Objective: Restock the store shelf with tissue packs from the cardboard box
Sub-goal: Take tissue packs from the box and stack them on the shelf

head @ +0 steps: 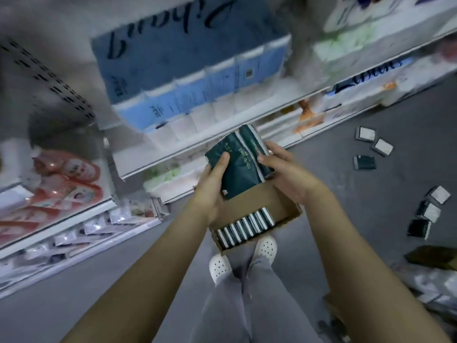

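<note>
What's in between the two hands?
Two or more dark green tissue packs, gripped by the left hand and the right hand above the cardboard box. The head view shows it.

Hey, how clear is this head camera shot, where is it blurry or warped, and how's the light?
Head view: motion blur smears the blue packs and shelf edge. Head view: the left hand, right hand and dark green tissue packs are fairly sharp. Head view: the wide-angle lens tilts and bows the shelving; light is dim and flat.
</note>
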`<state>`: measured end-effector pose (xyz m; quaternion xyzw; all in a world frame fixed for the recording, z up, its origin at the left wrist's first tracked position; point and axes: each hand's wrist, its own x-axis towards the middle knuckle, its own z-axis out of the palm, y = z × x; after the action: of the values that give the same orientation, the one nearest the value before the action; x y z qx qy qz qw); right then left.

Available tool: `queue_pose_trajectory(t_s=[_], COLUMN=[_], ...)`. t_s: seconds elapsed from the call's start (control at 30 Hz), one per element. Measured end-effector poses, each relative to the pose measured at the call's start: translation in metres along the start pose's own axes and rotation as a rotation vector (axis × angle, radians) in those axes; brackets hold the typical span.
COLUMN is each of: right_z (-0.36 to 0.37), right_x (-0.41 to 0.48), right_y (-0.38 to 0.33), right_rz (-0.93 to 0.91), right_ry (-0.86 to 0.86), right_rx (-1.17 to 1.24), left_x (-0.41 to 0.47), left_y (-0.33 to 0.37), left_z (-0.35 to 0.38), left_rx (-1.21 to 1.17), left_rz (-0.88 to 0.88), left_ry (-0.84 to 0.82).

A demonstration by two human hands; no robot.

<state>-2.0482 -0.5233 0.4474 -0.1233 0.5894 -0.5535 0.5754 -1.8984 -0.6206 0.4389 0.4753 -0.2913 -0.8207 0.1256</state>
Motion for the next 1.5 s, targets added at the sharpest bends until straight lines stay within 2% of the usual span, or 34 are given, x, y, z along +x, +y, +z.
queue_pose_trajectory(t_s=[0.2,0.53,0.7,0.9,1.03,1.2,1.5], right_z=[0.055,0.083,0.078,0.089,0.105,0.14,0.198], right_x=[-0.065,-0.111,-0.111,-0.097,-0.082,-0.056,-0.004], right_y=[-0.079,-0.181,-0.222,-0.272,-0.301,-0.335,-0.358], right_rz=[-0.213,-0.446,-0.527,-0.62,-0.704,-0.799,-0.884], right_ry=[-0.109,-0.035,-0.017,-0.078,-0.088,-0.089,0.038], right_rx=[0.141,-0.003,-0.076,-0.102,-0.192,-0.318,-0.483], left_x=[-0.093,-0.167,-0.174,-0.185,-0.207,-0.225,-0.227], left_y=[0.093,0.159,0.181,0.215,0.246,0.299,0.378], left_z=[0.031,0.07,0.086,0.086,0.071,0.042,-0.004], left_rx=[0.001,-0.071,-0.004,0.006,0.151,0.145,0.067], left_rz=[0.264,0.403,0.582,0.894,1.018,1.09,1.085], left_ry=[-0.016,-0.168,-0.066,0.061,0.088,0.214,0.138])
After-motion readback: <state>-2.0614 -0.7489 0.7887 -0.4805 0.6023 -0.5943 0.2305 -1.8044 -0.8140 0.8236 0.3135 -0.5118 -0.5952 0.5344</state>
